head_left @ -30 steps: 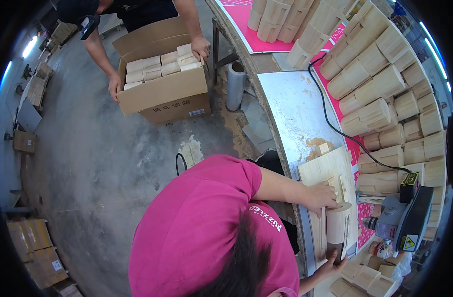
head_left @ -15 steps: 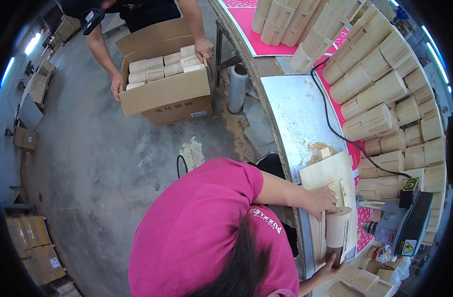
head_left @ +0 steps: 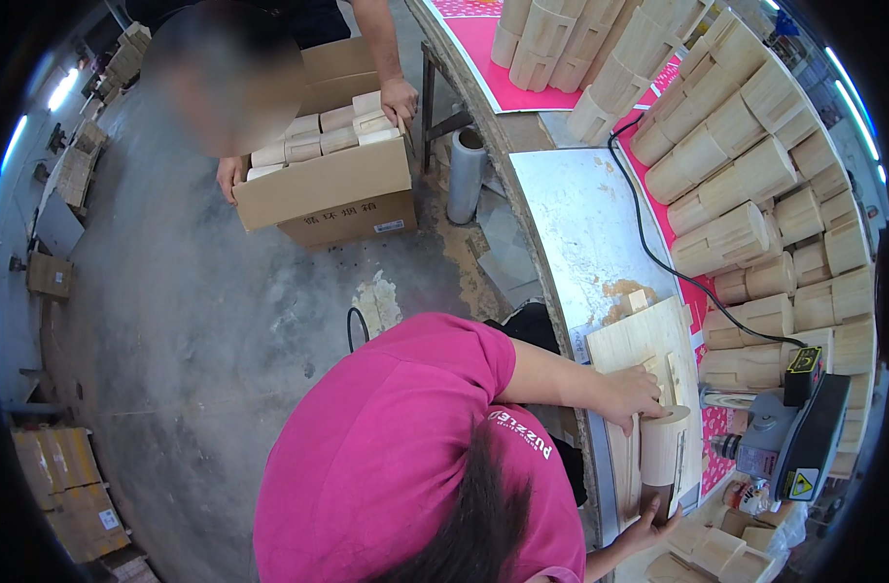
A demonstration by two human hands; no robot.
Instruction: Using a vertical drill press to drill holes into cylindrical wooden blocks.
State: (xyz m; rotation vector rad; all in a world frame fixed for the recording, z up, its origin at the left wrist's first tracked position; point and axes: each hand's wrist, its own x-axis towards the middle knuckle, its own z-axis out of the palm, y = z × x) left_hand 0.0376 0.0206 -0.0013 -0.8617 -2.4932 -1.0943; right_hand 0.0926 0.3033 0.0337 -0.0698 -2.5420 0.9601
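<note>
A pale wooden cylinder (head_left: 664, 449) lies on a wooden jig board (head_left: 616, 354) on the bench to my right. Its near end looks dark brown, and I cannot tell whether that is shadow or a hollow. My left hand (head_left: 631, 394) is at the far end, fingers bent against the cylinder and the small wooden strips of the jig. Around the near end my right hand (head_left: 648, 532) is closed, with fingertips on the dark part. The undersides of both grips are hidden. Just right of the cylinder stands a grey-and-black machine head (head_left: 816, 439) bearing a yellow warning label.
Many wooden cylinders (head_left: 736, 243) are stacked along the bench's far side on pink sheets. A black cable (head_left: 648, 228) crosses the metal bench top (head_left: 575, 209). Across the floor, a co-worker's hand (head_left: 399, 100) grips a cardboard box (head_left: 328, 194) full of wooden pieces. A wrapped roll (head_left: 467, 175) stands beside the bench.
The co-worker's head has bent lower over the box. My hands and the cylinder hold nearly the same place.
</note>
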